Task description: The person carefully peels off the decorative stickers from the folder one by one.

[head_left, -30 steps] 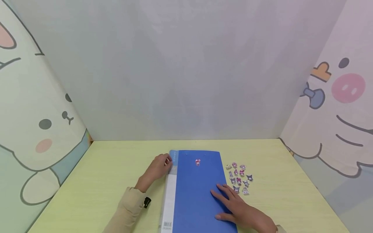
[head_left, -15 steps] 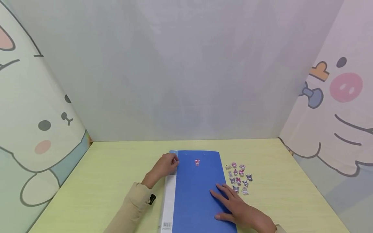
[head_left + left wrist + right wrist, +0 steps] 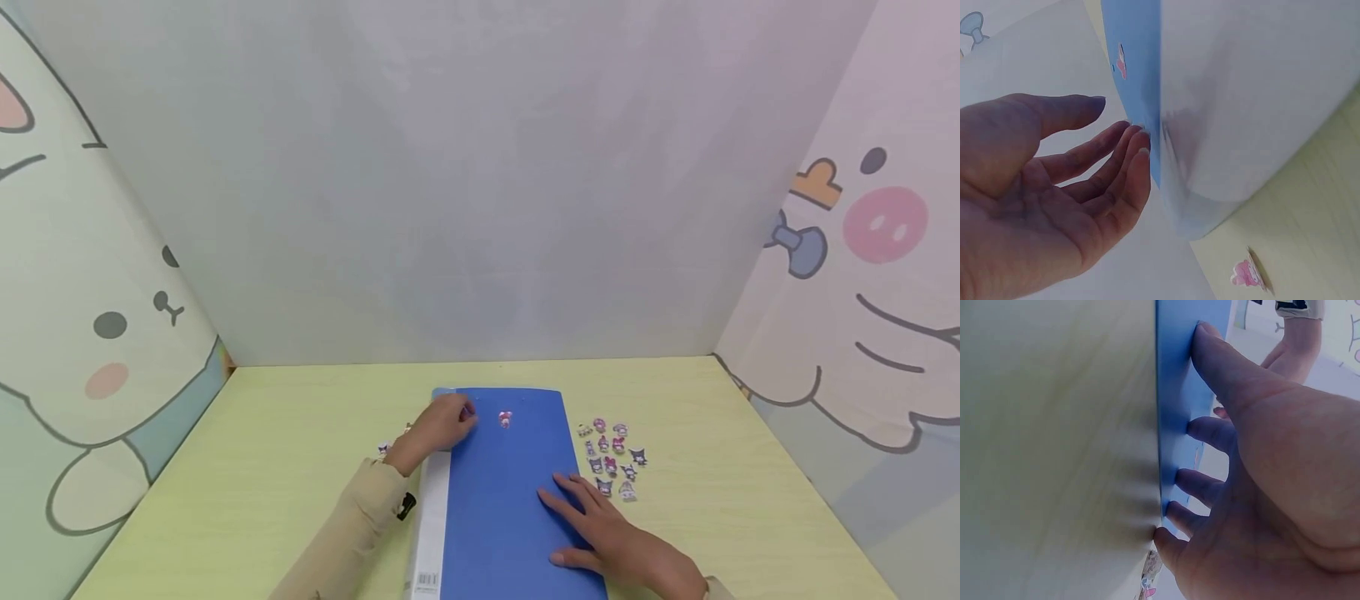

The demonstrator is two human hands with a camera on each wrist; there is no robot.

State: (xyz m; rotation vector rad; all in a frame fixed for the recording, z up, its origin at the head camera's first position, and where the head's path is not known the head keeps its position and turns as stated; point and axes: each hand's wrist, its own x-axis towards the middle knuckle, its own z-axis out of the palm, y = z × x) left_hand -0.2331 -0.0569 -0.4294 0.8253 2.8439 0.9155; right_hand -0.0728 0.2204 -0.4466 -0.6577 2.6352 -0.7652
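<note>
A blue file folder lies closed on the table, its spine with a white label at the left. One small pink cartoon sticker is on the cover near the top. My left hand hovers at the cover's upper left, just left of that sticker. In the left wrist view its thumb stands apart from the loosely bent fingers, and nothing shows between them. My right hand rests on the folder's right edge with its fingers spread, thumb and fingertips touching the blue cover.
A cluster of several small cartoon stickers lies on the yellow table right of the folder. Left of the spine, a sticker shows beside my left wrist. Cartoon-printed side walls and a grey back wall surround the table.
My left hand has moved right, from the folder's spine onto the cover, uncovering stickers left of the spine. My right hand has stayed in place on the folder.
</note>
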